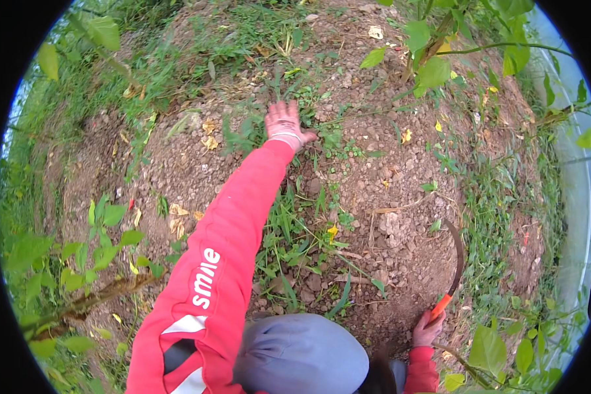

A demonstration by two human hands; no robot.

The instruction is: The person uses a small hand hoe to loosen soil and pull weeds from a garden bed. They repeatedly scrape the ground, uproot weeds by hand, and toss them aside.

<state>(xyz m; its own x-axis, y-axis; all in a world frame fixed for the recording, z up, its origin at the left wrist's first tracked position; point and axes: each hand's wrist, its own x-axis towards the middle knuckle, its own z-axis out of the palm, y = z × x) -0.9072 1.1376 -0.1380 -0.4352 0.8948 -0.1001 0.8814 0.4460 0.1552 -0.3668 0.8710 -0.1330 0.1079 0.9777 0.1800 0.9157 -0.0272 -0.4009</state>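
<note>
My left hand [286, 123], in a pinkish glove with dark marks, reaches forward with its fingers spread over the weeds [246, 130] and cloddy soil. Whether its palm touches the ground cannot be told. At the lower right, my right hand [428, 327] is closed around the orange handle of a sickle [457, 261]. The sickle's curved, dark blade points away from me, low over the bare soil. Between my arms, cut or loose-looking grass and weeds [288, 226] lie in front of my knee.
Leafy plant stems [93, 300] lean in at the lower left, and a leafy branch [431, 54] hangs at the upper right. Green weeds [492, 236] line the right side of the soil. Beyond them runs pale plastic sheeting [574, 207]. Dry yellow leaves are scattered about.
</note>
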